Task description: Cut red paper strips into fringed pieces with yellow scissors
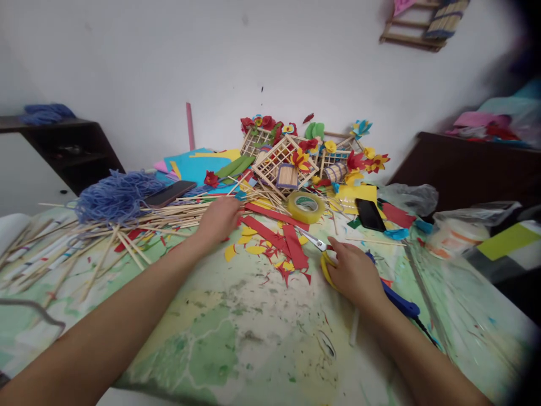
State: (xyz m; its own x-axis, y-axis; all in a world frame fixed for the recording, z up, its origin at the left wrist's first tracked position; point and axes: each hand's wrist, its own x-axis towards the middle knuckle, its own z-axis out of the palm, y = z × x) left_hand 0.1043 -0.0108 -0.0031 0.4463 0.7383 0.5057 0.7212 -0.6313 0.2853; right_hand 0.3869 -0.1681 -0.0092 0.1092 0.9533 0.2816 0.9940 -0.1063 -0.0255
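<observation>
My right hand (357, 270) is closed on scissors (315, 241) with yellow handles; their blades point up and left over red paper strips. My left hand (220, 219) reaches to the left end of a long red strip (274, 214), beside the wooden sticks (181, 213). Its fingertips are hidden behind the hand, so its grip is unclear. Between the hands lie shorter red strips (295, 248) and yellow petal-shaped paper pieces (255, 249) among red scraps. A roll of clear tape (305, 206) sits just behind the strips.
Stick lattices (283, 160) with paper flowers stand at the back. Blue yarn (116, 197) and a phone (169, 194) are at the left. Another phone (369, 215), a blue glue gun (399, 300) and plastic bags (409, 197) lie at the right.
</observation>
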